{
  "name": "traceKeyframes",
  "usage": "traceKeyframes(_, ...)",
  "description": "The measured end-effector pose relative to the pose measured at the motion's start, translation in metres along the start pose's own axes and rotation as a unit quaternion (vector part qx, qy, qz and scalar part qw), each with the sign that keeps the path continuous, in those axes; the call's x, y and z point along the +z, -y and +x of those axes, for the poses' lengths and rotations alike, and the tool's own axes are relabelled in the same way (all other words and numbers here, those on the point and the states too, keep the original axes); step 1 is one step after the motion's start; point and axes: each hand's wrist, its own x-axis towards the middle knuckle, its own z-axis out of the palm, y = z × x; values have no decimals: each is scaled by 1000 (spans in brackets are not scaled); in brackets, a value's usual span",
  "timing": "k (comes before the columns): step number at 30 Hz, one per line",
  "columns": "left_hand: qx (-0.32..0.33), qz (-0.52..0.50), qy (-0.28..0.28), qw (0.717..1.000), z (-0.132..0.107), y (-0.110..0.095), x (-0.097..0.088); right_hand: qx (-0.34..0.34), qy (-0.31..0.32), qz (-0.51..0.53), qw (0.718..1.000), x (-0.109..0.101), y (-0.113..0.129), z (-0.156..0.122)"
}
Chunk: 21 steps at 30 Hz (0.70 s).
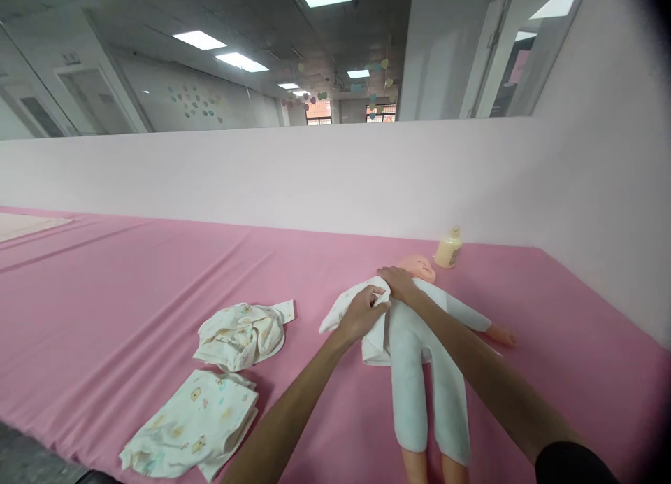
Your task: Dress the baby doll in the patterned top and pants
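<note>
A baby doll (pixel 406 337) in a pale, close-fitting suit lies on its back on the pink-covered table. Its head (pixel 418 267) points to the far side, partly behind my right hand. A white baby shirt (pixel 374 350) is spread under and beside the doll, one sleeve (pixel 338 315) reaching out to the left. My left hand (pixel 365 309) is closed, pinching the shirt's edge beside the doll's chest. Over the doll's shoulder, my right hand (pixel 398 284) curls its fingers onto the shirt near the collar; its fingertips are partly hidden.
Left of the doll lie a crumpled printed baby garment (pixel 242 336) and a folded printed cloth (pixel 196 424). A yellowish pump bottle (pixel 448 249) stands beyond the doll's head. A white wall (pixel 293 180) with a mirror above it borders the pink sheet (pixel 131 281) at the back.
</note>
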Motion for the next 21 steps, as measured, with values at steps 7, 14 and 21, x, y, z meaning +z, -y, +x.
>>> traceKeyframes(7,-16,84,-9,996,-14,27,30,109,-27,-31,993,4,-12,-3)
traceKeyframes(14,-7,110,-20,994,-25,40,39,197,-55,-16,979,8,-11,-1)
traceKeyframes(21,-28,58,20,998,-31,41,30,223,-71,13,972,9,-12,-1)
